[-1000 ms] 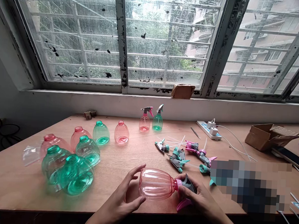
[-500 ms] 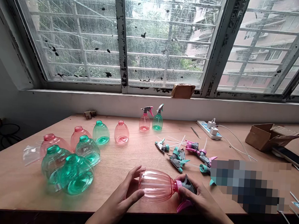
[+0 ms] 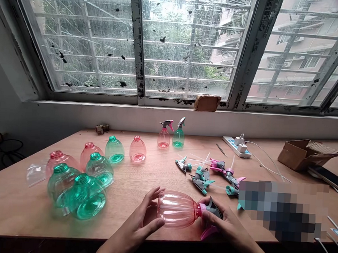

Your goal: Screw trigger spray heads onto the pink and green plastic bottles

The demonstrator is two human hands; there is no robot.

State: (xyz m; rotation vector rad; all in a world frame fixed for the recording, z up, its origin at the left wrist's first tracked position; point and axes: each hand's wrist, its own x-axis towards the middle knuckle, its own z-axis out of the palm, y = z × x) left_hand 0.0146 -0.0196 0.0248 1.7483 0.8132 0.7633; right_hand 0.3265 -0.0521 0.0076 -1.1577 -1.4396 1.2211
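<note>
A clear pink spray bottle (image 3: 177, 209) lies sideways above the table's front edge, its base toward the left. My left hand (image 3: 140, 220) is curved loosely around that base, thumb in front and fingers behind. At the other end, my right hand (image 3: 223, 221) grips the grey-and-pink trigger spray head (image 3: 214, 209) by the pink collar, which sits on the bottle's neck. The pink trigger points down below my right fingers. Just beyond the hands lie loose spray heads (image 3: 201, 178) in grey with green or pink parts.
Open-necked green bottles (image 3: 88, 198) and pink bottles (image 3: 138, 149) stand at the left. Two bottles with spray heads, one pink (image 3: 164, 137) and one green (image 3: 178, 137), stand by the wall. A power strip (image 3: 236, 147) and cardboard box (image 3: 306, 154) are at back right. A blurred patch covers the right front.
The left thumb has shifted very slightly to the right along the bottle's base. Otherwise the hands and the bottle stay almost still.
</note>
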